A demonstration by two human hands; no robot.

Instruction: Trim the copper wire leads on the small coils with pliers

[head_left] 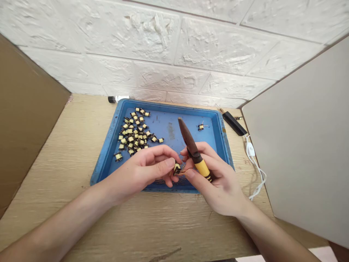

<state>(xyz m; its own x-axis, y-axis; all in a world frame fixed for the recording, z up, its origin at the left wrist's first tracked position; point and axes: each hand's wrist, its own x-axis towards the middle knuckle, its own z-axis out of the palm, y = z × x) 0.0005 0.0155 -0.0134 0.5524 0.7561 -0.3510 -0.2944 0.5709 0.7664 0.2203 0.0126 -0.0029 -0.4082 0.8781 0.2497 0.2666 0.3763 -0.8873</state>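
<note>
My left hand [152,165] pinches a small wire-wound coil [177,168], wrapped in yellow tape on a black base, between thumb and fingers. Thin copper-coloured wires stick out of the coil toward my right hand [218,178]. Held in that hand are long-nose pliers [194,147] with dark, rusty jaws pointing up and away and a yellow and black handle. The right thumb and fingertips are close to the wires; whether they grip them is hard to tell. Beneath both hands lies a blue tray [105,156].
Many similar coils [133,133] are heaped at the tray's left, and a single coil [201,127] lies at its right. A black tool [234,123] with a white cord [257,171] rests right of the tray. A bottle [116,99] stands near the white brick wall [152,36].
</note>
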